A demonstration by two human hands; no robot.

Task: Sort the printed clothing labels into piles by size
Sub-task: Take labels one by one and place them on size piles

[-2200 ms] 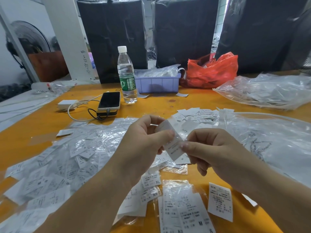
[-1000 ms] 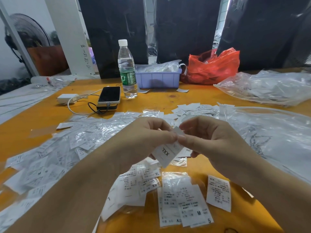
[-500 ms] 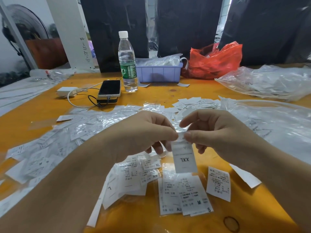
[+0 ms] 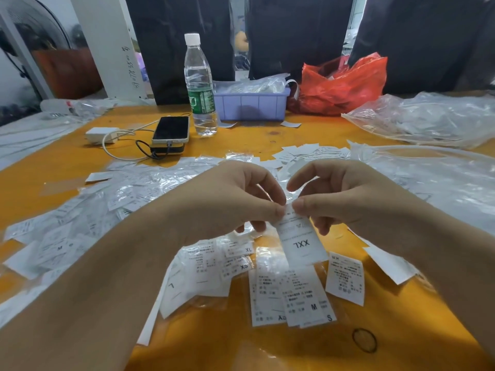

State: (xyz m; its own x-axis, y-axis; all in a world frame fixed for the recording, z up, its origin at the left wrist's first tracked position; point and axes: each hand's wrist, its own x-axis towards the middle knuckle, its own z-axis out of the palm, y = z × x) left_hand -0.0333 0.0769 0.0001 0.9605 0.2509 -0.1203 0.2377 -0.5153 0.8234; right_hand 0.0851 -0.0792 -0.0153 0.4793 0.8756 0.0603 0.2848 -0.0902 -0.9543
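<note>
L hand (image 4: 235,202) + R hand (image 4: 340,199) pinch XXL label (image 4: 301,241) by top edge, hanging to read size; sorted piles (image 4: 292,295) at 6 o'clock.

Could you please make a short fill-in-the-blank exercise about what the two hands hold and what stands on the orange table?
1. Both hands pinch a white paper label printed with the size ____.
2. The clear plastic water bottle has a ____ cap.
3. The crumpled plastic bag beside the lilac plastic tray is ____.

Missing words: XXL; white; red
</note>
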